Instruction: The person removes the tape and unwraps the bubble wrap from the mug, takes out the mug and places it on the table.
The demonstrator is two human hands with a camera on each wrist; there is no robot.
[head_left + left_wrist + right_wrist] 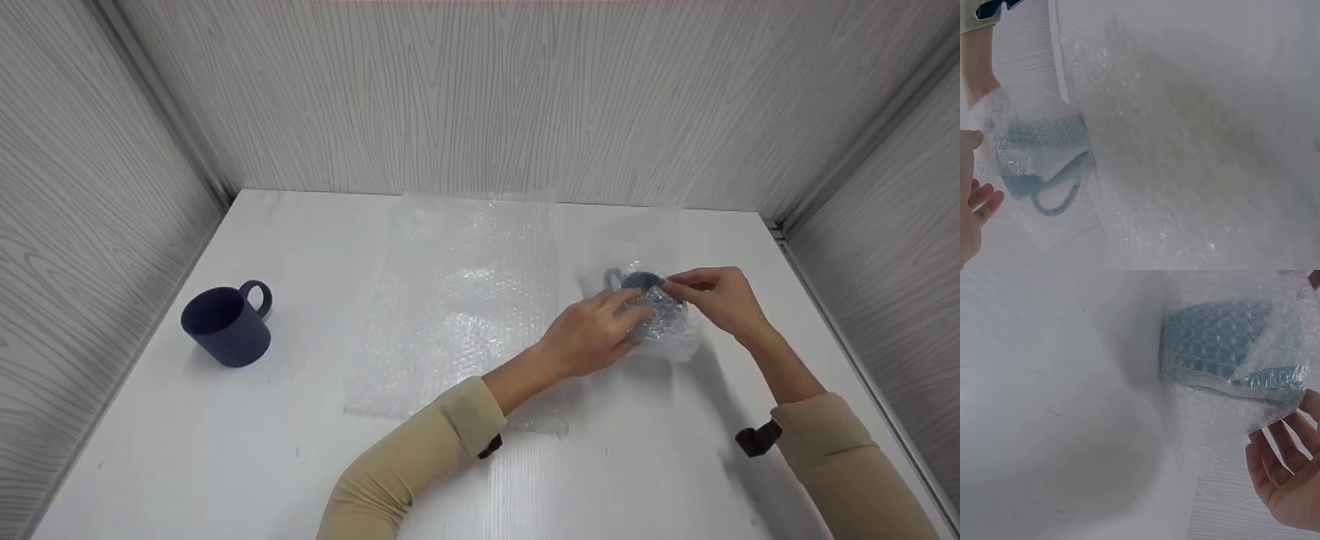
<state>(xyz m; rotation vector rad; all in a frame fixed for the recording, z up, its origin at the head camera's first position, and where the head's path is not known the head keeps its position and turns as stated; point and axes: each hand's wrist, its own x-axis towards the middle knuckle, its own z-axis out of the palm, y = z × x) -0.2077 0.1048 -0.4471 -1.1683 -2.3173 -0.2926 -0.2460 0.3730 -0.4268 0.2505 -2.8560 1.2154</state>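
Observation:
A blue mug (643,281) stands on the right of the table with bubble wrap (660,319) folded around its body. Its handle (1055,211) shows through the plastic in the left wrist view. My left hand (592,334) touches the near left side of the wrapped mug, fingers spread and slightly bent over the wrap. On the other side, the right hand (712,298) pinches the wrap by the mug's rim between thumb and forefinger. In the right wrist view, that hand's other fingers (1280,450) are loosely bent beside the wrap's edge.
A second blue mug (229,326), unwrapped, stands tilted-looking at the left of the white table (300,450). A flat sheet of bubble wrap (465,300) lies mid-table, under the left forearm. Grey wood-patterned panels (480,97) close in the back and sides.

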